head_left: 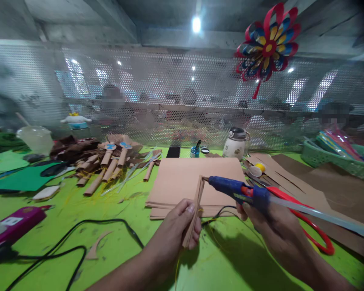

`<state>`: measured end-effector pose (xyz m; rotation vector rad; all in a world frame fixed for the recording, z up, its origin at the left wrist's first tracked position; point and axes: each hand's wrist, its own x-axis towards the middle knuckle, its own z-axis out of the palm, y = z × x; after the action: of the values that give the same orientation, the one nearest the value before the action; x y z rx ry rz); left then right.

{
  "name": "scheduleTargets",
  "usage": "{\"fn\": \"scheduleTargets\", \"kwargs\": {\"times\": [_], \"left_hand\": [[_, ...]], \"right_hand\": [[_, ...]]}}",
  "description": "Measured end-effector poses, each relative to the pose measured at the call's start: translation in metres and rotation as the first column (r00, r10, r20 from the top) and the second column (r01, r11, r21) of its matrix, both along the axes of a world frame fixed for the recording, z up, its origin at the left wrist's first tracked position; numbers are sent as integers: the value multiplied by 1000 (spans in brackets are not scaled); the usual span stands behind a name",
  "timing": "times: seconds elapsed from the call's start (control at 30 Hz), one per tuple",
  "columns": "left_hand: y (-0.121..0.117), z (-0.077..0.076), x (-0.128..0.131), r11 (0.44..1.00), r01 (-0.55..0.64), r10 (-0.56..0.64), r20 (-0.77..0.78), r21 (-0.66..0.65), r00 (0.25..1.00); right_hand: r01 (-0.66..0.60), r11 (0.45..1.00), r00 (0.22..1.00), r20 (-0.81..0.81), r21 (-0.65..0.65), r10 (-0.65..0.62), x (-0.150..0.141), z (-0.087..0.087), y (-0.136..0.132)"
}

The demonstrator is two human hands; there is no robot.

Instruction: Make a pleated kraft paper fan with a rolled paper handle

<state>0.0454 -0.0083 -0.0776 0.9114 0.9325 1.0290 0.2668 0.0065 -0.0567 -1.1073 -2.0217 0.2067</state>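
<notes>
My left hand (178, 228) is closed around a narrow folded strip of brown paper (196, 210), held upright over the green table. My right hand (271, 222) grips a blue glue gun (239, 190) with a clear glue stick trailing out of its back to the right. The gun's nozzle touches the top end of the strip. Behind both lies a stack of brown paper sheets (182, 178).
Red-handled scissors (309, 226) lie under my right hand. Rolled brown paper tubes (109, 165) are piled at left, a black cable (79, 234) crosses the front, and a pink tool (15, 224) lies far left. A white jar (235, 145), green basket (336, 161), mesh screen behind.
</notes>
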Motion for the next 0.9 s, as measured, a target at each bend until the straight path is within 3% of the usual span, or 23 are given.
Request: {"fn": "scheduleTargets", "kwargs": {"times": [0.2,0.9], "left_hand": [[1,2,0,1000,-11,11,-1,11,1000],[3,-5,-2,998,-34,35,16,-47,999]], "right_hand": [[-15,997,1000,7,76,14,-3,1,-1],[23,996,1000,5,87,-24,-3,5,-5]]}}
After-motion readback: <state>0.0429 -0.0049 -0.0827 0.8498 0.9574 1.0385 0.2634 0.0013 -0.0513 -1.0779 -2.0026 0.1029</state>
